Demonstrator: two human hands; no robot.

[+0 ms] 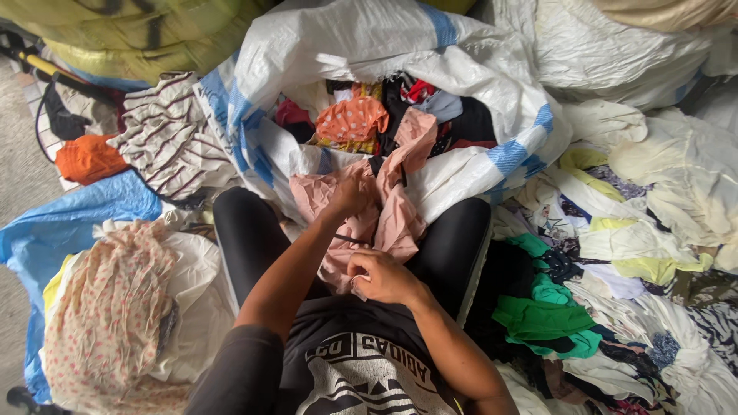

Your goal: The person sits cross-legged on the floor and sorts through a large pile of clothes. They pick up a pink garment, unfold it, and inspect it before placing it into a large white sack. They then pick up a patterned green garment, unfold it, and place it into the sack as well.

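A crumpled pale pink garment [396,207] lies across my lap, one end trailing up into a big white woven sack with blue stripes [492,92]. My left hand [350,196] grips the pink cloth near its upper middle. Lower down, close to my body, my right hand [383,277] pinches a fold of the same garment. The sack is open and holds several mixed clothes, among them an orange dotted piece [352,119] and dark items.
A heap of white, yellow and green clothes [615,253] fills the right side. On the left lie a pink-dotted cream fabric [108,307], a striped top [165,131], an orange cloth [86,157] and a blue plastic sheet [69,215]. My black-clad legs frame the lap.
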